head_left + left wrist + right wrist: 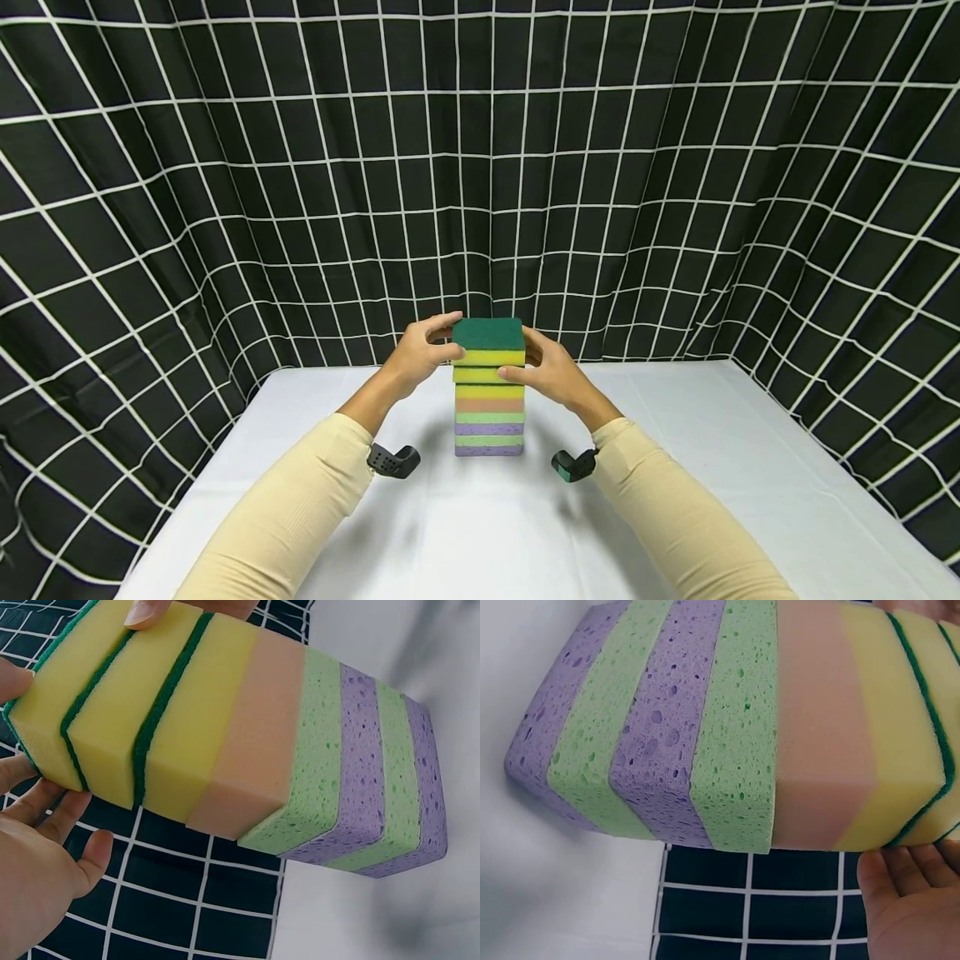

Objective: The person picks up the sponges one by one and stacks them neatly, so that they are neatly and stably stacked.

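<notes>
A straight stack of sponges stands on the white table. The top sponge (489, 333) has a dark green scouring face upward over yellow foam. Below it lies a second yellow sponge (476, 375), jutting slightly left, then a yellow layer (487, 392) and a peach one (487, 406). Pale green and purple porous sponges (656, 727) alternate at the base. My left hand (416, 354) holds the top sponge at its left side, thumb at the front corner. My right hand (555, 371) grips the second sponge, thumb on its front face; its other fingers are partly hidden behind the stack.
White cloth covers the table (675, 467) around the stack. A black curtain with a white grid (360, 167) hangs behind and along both sides. Dark straps (393, 461) are worn at both wrists, over cream sleeves.
</notes>
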`<act>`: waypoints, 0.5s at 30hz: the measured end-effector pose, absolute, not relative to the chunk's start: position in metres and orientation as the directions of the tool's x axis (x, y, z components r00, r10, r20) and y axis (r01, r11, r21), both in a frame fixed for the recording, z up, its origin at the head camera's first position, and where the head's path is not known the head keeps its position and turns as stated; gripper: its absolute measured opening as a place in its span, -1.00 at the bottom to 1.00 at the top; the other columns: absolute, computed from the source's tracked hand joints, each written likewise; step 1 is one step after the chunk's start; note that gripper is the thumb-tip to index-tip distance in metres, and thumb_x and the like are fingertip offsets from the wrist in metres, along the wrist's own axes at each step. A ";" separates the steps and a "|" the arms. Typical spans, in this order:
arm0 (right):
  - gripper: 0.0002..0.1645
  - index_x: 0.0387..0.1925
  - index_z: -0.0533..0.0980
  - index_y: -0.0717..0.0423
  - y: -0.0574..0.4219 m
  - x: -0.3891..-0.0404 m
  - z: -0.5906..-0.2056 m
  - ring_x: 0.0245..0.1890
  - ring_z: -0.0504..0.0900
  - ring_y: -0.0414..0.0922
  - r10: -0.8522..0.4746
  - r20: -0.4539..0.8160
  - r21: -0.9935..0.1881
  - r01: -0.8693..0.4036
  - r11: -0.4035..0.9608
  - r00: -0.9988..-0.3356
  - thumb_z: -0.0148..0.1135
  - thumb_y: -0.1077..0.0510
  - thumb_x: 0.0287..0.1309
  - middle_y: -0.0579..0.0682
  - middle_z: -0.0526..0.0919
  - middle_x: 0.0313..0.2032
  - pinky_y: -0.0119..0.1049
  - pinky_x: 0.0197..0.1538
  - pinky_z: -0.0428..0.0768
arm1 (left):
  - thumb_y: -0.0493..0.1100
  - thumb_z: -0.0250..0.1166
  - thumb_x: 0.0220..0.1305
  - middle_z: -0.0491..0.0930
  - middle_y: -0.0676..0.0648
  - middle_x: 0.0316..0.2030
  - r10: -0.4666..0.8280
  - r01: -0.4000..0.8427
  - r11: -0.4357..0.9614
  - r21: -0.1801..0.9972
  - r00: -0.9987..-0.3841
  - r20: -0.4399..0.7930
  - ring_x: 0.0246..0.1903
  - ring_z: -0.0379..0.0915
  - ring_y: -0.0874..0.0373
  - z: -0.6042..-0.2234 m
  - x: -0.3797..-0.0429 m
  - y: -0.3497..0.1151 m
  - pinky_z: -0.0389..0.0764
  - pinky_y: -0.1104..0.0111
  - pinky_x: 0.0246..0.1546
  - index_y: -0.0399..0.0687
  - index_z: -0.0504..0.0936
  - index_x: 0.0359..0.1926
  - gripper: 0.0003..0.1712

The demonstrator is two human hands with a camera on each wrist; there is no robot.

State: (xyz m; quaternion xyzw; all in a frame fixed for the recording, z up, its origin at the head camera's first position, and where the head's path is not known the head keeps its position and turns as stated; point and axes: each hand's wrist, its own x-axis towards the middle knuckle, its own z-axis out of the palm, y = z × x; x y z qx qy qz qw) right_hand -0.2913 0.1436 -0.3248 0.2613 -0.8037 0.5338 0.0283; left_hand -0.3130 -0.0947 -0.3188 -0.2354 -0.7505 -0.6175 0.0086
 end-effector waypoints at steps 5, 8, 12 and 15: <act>-0.08 0.41 0.14 0.27 0.145 -0.294 -0.325 0.14 0.48 0.08 -0.404 0.335 -0.837 -0.466 0.287 -0.851 0.40 0.22 0.11 0.19 0.46 0.15 -0.06 0.16 0.43 | -0.34 0.24 0.04 0.44 -0.22 0.11 0.344 0.378 0.118 0.918 -0.883 0.319 0.11 0.32 -0.05 -0.319 -0.313 -0.094 0.45 0.16 0.04 -0.21 0.29 0.38 -0.20; -0.07 0.42 0.15 0.23 0.148 -0.305 -0.333 0.12 0.48 0.08 -0.409 0.339 -0.836 -0.471 0.283 -0.847 0.41 0.22 0.10 0.18 0.46 0.15 -0.04 0.15 0.44 | -0.34 0.24 0.04 0.43 -0.21 0.13 0.343 0.384 0.107 0.917 -0.880 0.329 0.14 0.30 -0.04 -0.319 -0.313 -0.094 0.43 0.12 0.07 -0.20 0.26 0.40 -0.18; -0.03 0.44 0.12 0.15 0.153 -0.318 -0.343 0.16 0.45 0.07 -0.410 0.330 -0.845 -0.459 0.273 -0.850 0.43 0.17 0.09 0.14 0.43 0.19 -0.02 0.18 0.40 | -0.34 0.25 0.05 0.41 -0.23 0.15 0.342 0.379 0.103 0.920 -0.882 0.325 0.18 0.27 -0.07 -0.319 -0.314 -0.094 0.40 0.10 0.10 -0.23 0.24 0.41 -0.17; 0.04 0.47 0.07 0.13 0.156 -0.318 -0.342 0.23 0.38 0.05 -0.408 0.312 -0.846 -0.446 0.291 -0.858 0.44 0.10 0.08 0.11 0.37 0.26 -0.05 0.24 0.35 | -0.34 0.26 0.06 0.40 -0.24 0.17 0.348 0.372 0.105 0.922 -0.883 0.317 0.20 0.24 -0.09 -0.319 -0.315 -0.094 0.38 0.07 0.12 -0.24 0.21 0.41 -0.15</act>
